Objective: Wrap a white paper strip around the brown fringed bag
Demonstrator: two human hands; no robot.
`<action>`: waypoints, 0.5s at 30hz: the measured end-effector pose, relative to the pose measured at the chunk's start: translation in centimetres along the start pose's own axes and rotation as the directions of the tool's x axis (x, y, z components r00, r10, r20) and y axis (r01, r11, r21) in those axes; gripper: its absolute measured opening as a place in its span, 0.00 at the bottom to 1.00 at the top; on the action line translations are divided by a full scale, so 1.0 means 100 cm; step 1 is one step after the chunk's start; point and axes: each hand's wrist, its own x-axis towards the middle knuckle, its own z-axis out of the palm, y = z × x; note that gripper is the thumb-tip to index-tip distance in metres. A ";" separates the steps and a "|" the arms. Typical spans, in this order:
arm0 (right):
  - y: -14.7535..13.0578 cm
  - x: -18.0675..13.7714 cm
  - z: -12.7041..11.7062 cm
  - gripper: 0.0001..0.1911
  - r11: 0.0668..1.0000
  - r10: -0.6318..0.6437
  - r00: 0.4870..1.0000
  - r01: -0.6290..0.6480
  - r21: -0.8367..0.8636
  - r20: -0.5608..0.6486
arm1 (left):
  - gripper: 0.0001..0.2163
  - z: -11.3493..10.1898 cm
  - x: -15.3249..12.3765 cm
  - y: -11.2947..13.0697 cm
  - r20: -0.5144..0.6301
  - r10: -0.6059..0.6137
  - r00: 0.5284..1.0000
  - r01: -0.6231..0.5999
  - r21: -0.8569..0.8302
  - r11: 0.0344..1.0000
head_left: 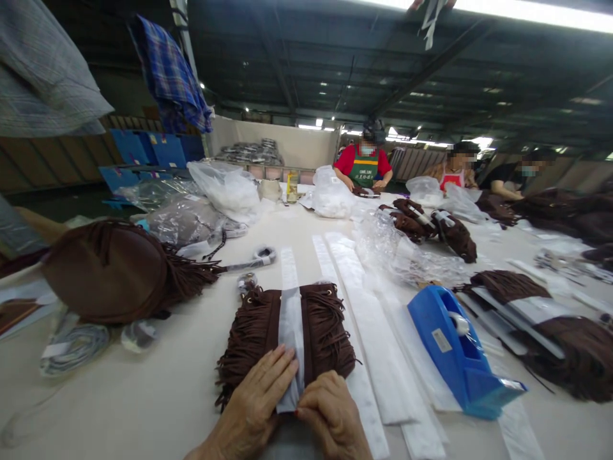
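Note:
A dark brown fringed piece point(313, 338) with metal eyelets lies flat on the table before me. A translucent white strip point(290, 322) runs lengthwise down its middle and extends past its near edge. My left hand point(261, 396) rests on the piece, fingers stretched out and pressing on the strip. At the near end, my right hand point(330, 409) is closed, with thumb and fingers pinched at the strip's corner. A small red spot shows at the right fingertips. Another white strip point(288, 265) sticks out beyond the far edge.
White strips point(373, 358) lie stacked on the right, beside a blue tape dispenser point(445, 351). A round brown fringed bag point(110, 268) stands left, near coiled cords point(76, 348). More brown fringed pieces point(569, 345) lie right. Plastic bags point(330, 195) and co-workers point(366, 163) are across the table.

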 end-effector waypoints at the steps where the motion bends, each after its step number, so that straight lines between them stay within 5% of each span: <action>1: 0.003 -0.001 -0.001 0.09 1.000 -0.019 1.000 0.018 0.002 0.014 | 0.28 0.001 -0.001 0.000 0.005 -0.004 1.000 0.004 0.004 1.000; 5: 0.010 -0.006 0.005 0.10 0.996 -0.091 0.995 0.091 -0.008 0.042 | 0.28 0.006 -0.005 -0.003 -0.004 0.066 0.998 -0.066 0.050 0.997; 9: 0.007 -0.019 0.018 0.13 0.974 -0.222 0.963 0.212 -0.081 -0.151 | 0.26 0.011 -0.003 -0.006 -0.024 0.113 0.993 -0.111 0.095 0.989; 12: -0.001 -0.018 0.009 0.09 0.985 -0.171 0.971 0.169 -0.027 -0.170 | 0.23 0.010 -0.001 -0.006 -0.033 0.122 0.992 -0.117 0.123 0.985; 15: 0.001 0.014 -0.013 0.06 1.000 0.026 0.998 -0.025 0.003 -0.058 | 0.20 0.009 0.001 -0.004 -0.037 0.156 0.987 -0.149 0.144 0.978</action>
